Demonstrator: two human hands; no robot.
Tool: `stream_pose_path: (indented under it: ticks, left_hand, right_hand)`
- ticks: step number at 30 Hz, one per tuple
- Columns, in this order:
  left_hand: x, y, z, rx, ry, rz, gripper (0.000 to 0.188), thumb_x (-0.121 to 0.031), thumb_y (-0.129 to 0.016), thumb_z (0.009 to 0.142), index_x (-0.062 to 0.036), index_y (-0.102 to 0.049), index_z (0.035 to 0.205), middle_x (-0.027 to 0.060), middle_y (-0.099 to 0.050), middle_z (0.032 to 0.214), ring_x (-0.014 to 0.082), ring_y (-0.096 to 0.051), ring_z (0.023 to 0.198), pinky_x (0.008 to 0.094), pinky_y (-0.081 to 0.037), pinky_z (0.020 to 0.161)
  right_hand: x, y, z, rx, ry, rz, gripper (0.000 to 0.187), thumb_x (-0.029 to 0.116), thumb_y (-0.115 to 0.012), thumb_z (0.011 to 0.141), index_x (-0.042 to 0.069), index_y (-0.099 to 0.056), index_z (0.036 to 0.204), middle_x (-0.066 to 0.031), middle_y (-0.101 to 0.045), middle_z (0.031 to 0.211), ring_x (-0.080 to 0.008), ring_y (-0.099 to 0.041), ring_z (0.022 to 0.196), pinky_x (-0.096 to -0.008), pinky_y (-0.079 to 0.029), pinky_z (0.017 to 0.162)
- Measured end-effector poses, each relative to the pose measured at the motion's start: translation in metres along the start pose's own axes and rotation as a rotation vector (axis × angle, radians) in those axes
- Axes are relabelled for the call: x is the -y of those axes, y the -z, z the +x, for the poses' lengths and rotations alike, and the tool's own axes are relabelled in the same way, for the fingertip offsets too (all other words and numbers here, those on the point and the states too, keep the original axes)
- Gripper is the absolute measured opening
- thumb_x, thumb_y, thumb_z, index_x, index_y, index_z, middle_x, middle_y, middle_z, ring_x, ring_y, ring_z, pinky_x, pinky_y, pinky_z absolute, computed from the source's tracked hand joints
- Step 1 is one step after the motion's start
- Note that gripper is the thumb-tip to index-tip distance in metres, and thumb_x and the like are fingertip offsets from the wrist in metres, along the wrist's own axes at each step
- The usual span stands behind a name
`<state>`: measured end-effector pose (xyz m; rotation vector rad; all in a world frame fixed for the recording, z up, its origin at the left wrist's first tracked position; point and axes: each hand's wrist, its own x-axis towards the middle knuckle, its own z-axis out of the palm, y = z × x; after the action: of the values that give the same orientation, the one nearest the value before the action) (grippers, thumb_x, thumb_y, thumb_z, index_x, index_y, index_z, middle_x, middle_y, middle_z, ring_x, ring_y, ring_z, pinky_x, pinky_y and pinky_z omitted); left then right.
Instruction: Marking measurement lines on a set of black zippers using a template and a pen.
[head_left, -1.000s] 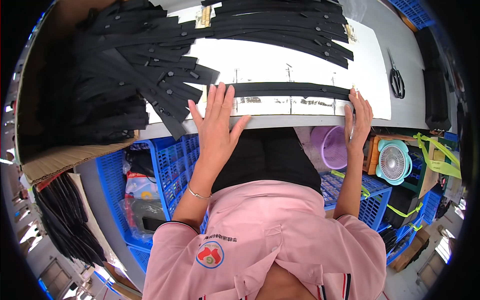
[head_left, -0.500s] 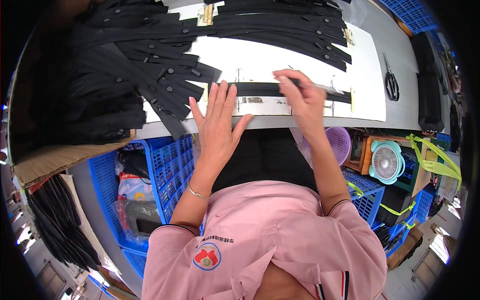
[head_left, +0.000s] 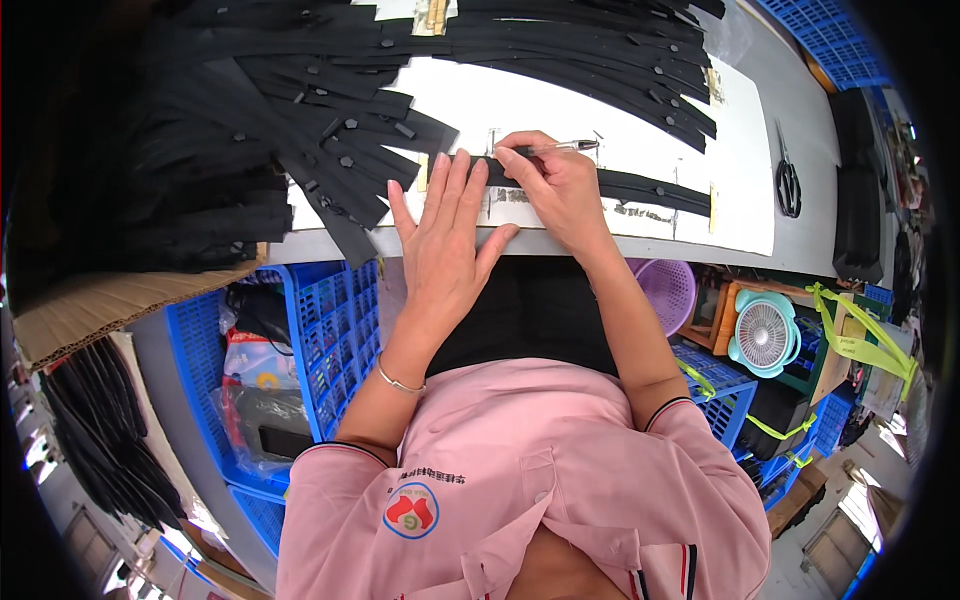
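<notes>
The left hand (head_left: pixel 447 250) lies flat near the left end of a black fabric strip (head_left: pixel 650 190) on the white board (head_left: pixel 745 215); the right hand (head_left: pixel 563 195) grips a pen (head_left: pixel 572 147). Even pressure should steady the strip; whether the pen touches it is hidden.

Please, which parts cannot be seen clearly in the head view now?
All in the head view:
- Strip: the stretch under the left hand.
- Pen: left part hidden by the right hand.
- Upper strips: cut off by the top edge.
- Purple basket: partly behind the right forearm.
</notes>
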<state>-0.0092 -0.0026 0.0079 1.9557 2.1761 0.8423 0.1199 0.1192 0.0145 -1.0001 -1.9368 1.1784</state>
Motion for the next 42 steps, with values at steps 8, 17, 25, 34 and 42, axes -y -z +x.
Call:
stream_pose_path:
  ticks: [8, 17, 25, 34, 42]
  left_hand:
    - [0.001, -0.002, 0.0, -0.006, -0.004, -0.01, 0.071, -0.038, -0.076, 0.091, -0.006, -0.051, 0.15, 0.0138, -0.05, 0.156, 0.03, -0.041, 0.15, 0.0649, -0.008, 0.123]
    - [-0.001, -0.001, 0.002, -0.002, -0.003, -0.002, 0.072, -0.037, -0.076, 0.091, -0.0061, -0.052, 0.15, 0.0136, -0.051, 0.156, 0.0299, -0.041, 0.15, 0.0645, -0.007, 0.123]
    - [-0.002, 0.0, 0.002, 0.039, -0.004, 0.018, 0.071, -0.039, -0.073, 0.093, -0.0071, -0.05, 0.152, 0.0128, -0.047, 0.159, 0.0296, -0.036, 0.153, 0.0639, -0.007, 0.124]
    - [0.0, -0.002, 0.001, 0.044, -0.012, 0.036, 0.073, -0.04, -0.074, 0.094, -0.0071, -0.047, 0.154, 0.0135, -0.045, 0.161, 0.0323, -0.035, 0.153, 0.0646, -0.005, 0.124]
    - [0.0, -0.003, 0.001, 0.054, -0.005, 0.012, 0.074, -0.038, -0.075, 0.093, -0.0061, -0.047, 0.154, 0.0144, -0.044, 0.162, 0.0323, -0.033, 0.154, 0.0645, -0.003, 0.123]
  right_hand:
    - [0.002, -0.005, -0.002, -0.053, -0.015, -0.068, 0.021, 0.013, -0.068, 0.1, -0.007, -0.074, 0.1, -0.0053, -0.076, 0.095, -0.0096, -0.065, 0.073, -0.024, -0.051, 0.067]
    - [-0.012, 0.001, -0.006, 0.02, 0.094, 0.037, 0.019, 0.018, -0.074, 0.092, -0.001, -0.075, 0.086, -0.008, -0.074, 0.078, -0.0167, -0.06, 0.053, -0.0303, -0.046, 0.053]
    - [-0.002, 0.013, -0.008, 0.118, 0.11, -0.086, 0.018, 0.012, -0.071, 0.096, -0.005, -0.073, 0.09, -0.0033, -0.075, 0.087, -0.0063, -0.061, 0.066, -0.0226, -0.047, 0.059]
    - [-0.016, 0.081, -0.028, -0.289, -0.119, -0.083, 0.013, 0.01, -0.067, 0.099, 0.0, -0.073, 0.099, -0.0013, -0.07, 0.077, -0.0032, -0.056, 0.067, -0.0208, -0.044, 0.06]
    - [-0.035, 0.078, -0.028, -0.292, -0.079, -0.087, 0.011, 0.016, -0.073, 0.094, 0.004, -0.075, 0.095, 0.0022, -0.054, 0.056, -0.0033, -0.046, 0.051, -0.024, -0.036, 0.05]
